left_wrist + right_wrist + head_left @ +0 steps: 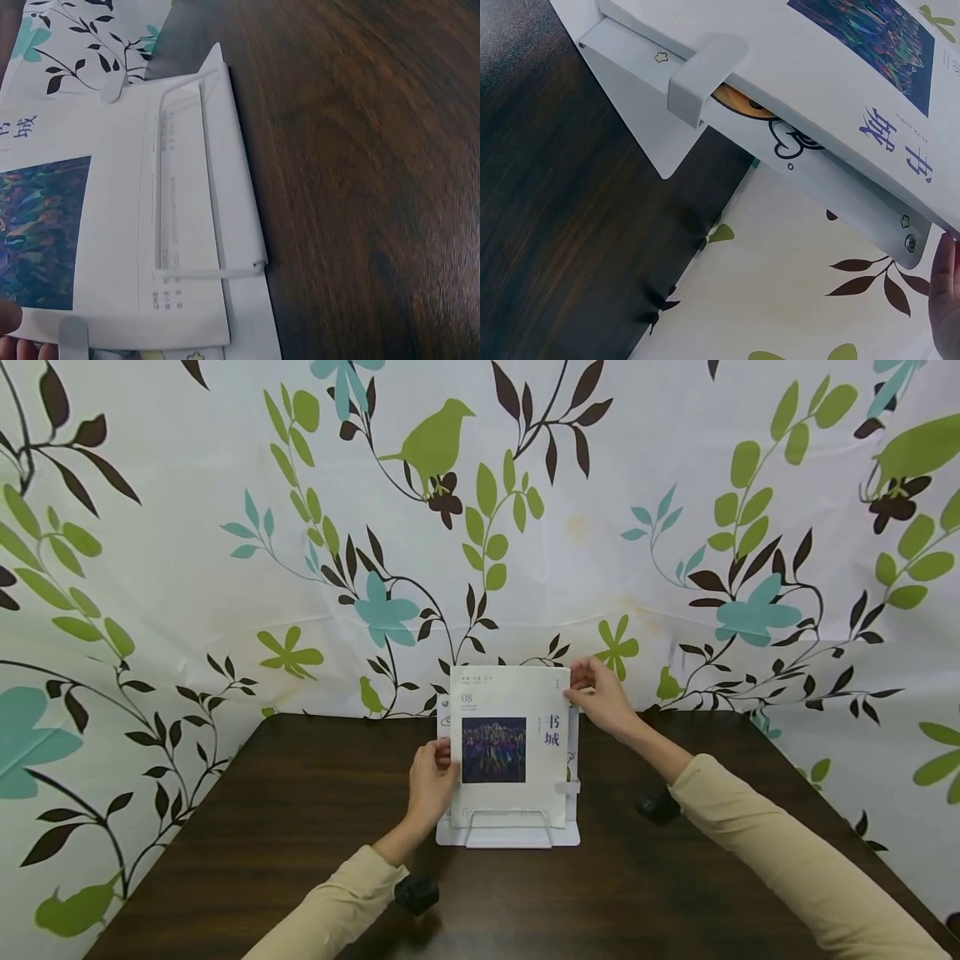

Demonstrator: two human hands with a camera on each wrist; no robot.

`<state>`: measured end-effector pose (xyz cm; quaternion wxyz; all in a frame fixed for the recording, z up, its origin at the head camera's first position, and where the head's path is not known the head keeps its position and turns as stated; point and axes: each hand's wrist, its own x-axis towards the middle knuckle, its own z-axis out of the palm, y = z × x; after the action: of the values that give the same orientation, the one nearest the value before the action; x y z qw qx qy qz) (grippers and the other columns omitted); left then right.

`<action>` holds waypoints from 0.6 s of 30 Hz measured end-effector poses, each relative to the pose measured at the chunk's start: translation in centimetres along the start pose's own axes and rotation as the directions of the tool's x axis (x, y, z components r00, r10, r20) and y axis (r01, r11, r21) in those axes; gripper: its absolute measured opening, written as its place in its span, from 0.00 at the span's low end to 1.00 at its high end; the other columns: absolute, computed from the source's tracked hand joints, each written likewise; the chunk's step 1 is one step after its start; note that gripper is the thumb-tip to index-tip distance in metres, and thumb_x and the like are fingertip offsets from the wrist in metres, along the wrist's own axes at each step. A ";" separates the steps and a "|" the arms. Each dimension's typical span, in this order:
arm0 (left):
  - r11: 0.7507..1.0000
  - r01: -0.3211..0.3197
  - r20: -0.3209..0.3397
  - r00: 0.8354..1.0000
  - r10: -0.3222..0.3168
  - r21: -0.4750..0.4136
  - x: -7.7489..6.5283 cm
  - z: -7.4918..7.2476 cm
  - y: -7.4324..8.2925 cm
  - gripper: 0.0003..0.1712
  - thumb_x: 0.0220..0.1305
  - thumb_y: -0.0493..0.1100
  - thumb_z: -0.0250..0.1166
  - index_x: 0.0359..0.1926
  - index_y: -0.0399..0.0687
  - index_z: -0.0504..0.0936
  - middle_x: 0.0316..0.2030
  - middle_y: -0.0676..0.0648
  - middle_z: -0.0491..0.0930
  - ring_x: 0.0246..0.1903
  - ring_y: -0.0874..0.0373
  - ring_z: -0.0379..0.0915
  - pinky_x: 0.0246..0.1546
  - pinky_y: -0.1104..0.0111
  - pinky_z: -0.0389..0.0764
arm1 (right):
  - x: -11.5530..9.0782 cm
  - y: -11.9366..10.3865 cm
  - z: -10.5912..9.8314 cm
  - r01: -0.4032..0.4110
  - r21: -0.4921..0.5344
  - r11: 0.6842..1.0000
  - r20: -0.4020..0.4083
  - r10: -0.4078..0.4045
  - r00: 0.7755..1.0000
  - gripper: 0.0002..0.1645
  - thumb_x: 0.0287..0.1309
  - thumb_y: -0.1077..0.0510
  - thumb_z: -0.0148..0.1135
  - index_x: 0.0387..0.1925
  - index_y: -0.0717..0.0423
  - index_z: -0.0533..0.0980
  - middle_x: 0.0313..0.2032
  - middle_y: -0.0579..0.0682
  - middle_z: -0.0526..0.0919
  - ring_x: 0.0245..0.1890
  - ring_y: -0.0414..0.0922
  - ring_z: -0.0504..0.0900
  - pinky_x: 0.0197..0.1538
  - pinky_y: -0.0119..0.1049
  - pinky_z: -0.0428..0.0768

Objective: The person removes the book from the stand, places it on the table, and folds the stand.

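A white softcover book (pixel 492 693) with a dark picture and purple Chinese characters stands upright on a white book stand (pixel 506 837), front cover toward me. My left hand (pixel 433 783) grips its left edge, thumb (pixel 9 316) on the cover and fingers partly hidden behind. At the upper right corner, my right hand (pixel 600 695) pinches the book's edge; in the right wrist view only a bit of that hand (pixel 943 300) shows. A white wire bar (pixel 158 195) crosses in front of the book's lower part. Side clips (pixel 709 71) overlap the cover's edges.
The stand rests on a dark brown wooden table (pixel 315 793). Behind it hangs a white cloth (pixel 540 568) printed with leaves and birds. Dark wrist devices sit by the left sleeve (pixel 352 893) and under the right sleeve (pixel 780 852).
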<state>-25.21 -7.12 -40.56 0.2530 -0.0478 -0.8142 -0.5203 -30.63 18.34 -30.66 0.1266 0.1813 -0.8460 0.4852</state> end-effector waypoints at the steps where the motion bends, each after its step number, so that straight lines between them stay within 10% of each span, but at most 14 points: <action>1: 1.000 -0.007 0.010 1.000 0.007 0.009 0.0 0.0 0.0 0.16 0.49 0.25 0.60 0.43 0.29 0.74 0.35 0.37 0.74 0.33 0.48 0.75 0.33 0.65 0.79 | -0.1 -0.1 0.0 0.000 0.003 1.000 0.000 0.000 1.000 0.20 0.55 0.70 0.55 0.49 0.71 0.64 0.42 0.65 0.74 0.41 0.54 0.74 0.37 0.21 0.73; 18: 0.995 -0.096 0.149 0.984 0.097 -0.012 0.7 -1.0 -1.1 0.16 0.50 0.23 0.61 0.42 0.32 0.70 0.37 0.38 0.73 0.35 0.49 0.74 0.32 0.66 0.79 | -1.7 -0.2 0.5 0.166 -0.032 0.986 -0.067 -0.168 0.984 0.21 0.53 0.73 0.56 0.50 0.70 0.64 0.38 0.65 0.76 0.38 0.52 0.76 0.34 0.21 0.74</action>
<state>-25.77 -8.62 -40.77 0.2159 -0.1267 -0.8264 -0.5044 -29.00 18.15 -31.38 0.1984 0.2332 -0.8292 0.4677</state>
